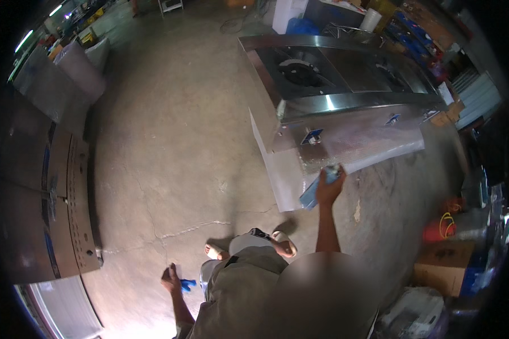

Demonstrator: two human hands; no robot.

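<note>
My right hand [329, 189] is closed around a long, flat blue-grey object [309, 198] whose exact kind I cannot make out. It hangs down and to the left from the fingers, in front of a stainless steel two-burner stove [356, 133]. The stove has control knobs on its front panel; its lower part is surrounded by clear and white wrapping [285, 175]. Low on the left, my left hand [171, 278] has its fingers curled together. A small bright blue piece [188, 284] shows right beside that hand; whether the fingers hold it is unclear.
Large cardboard boxes [76, 209] line the left side, with wrapped rolls [80, 70] behind them. At the lower right are an open carton [444, 265], a red item with a yellow cord [438, 229] and plastic-covered goods [415, 313]. Crowded shelves [418, 34] stand beyond the stove.
</note>
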